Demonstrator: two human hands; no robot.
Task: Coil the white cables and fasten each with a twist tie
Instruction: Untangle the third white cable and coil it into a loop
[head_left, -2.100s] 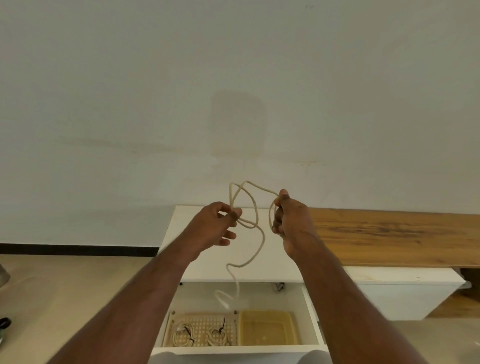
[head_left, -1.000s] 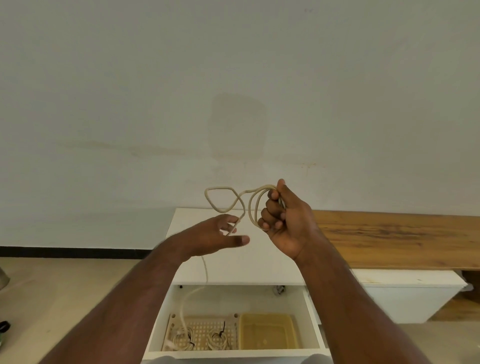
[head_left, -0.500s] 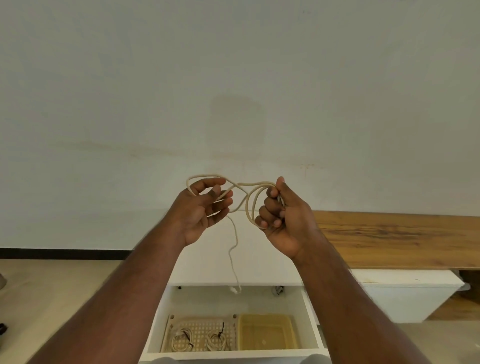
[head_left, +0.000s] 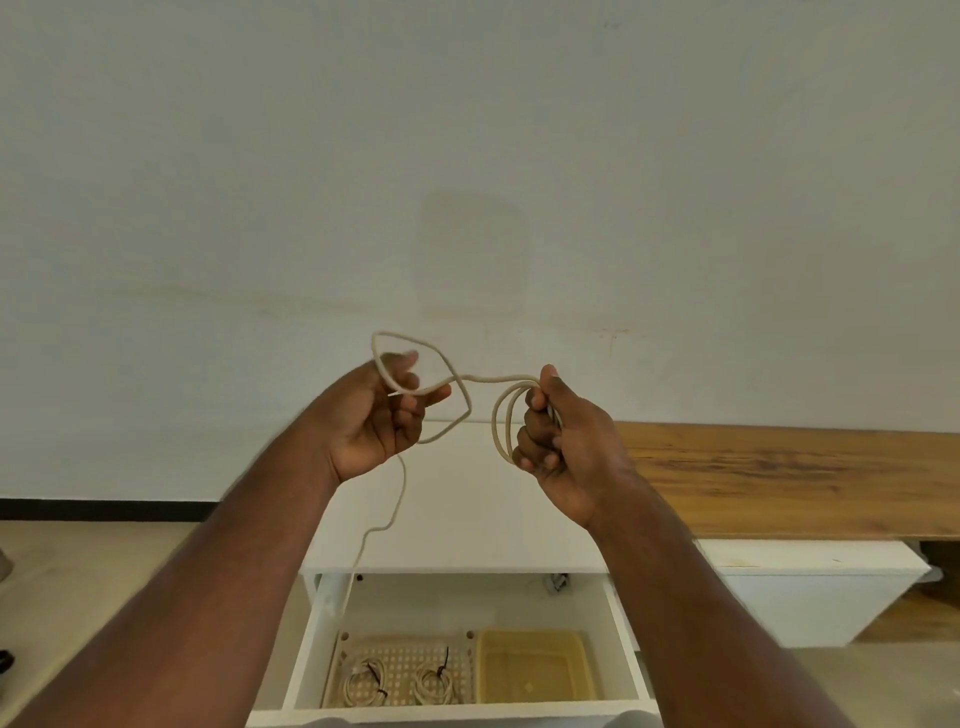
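- Fingers (head_left: 535, 441) of the right hand (head_left: 566, 447) curl tight round a bundle of finished loops of the white cable (head_left: 501, 426), thumb on top; I judge the closed fist is there to keep the turns stacked so they cannot spring apart.
- Over on the left hand (head_left: 379, 421), the fingers are half bent, palm up, with a fresh loop draped over the fingertips and pinched lightly under the thumb. That loose hold looks meant to let the cable slide while the loop is shaped.
- Between the two hands one short span of cable runs nearly level, so the new loop can be carried straight across to the bundle.
- Below the left hand the free tail (head_left: 389, 519) hangs down toward the open drawer (head_left: 467, 704), with several turns' worth left, I reckon.
- I see both hands held high in front of the wall, probably so the tail hangs clear and untangled.
- Down in the drawer, a perforated tray (head_left: 405, 644) holds two coiled cables (head_left: 400, 688) already bound with dark twist ties, beside a yellow tray (head_left: 530, 670).
- By my estimate this cable is partway coiled and not yet tied; no loose tie is visible.
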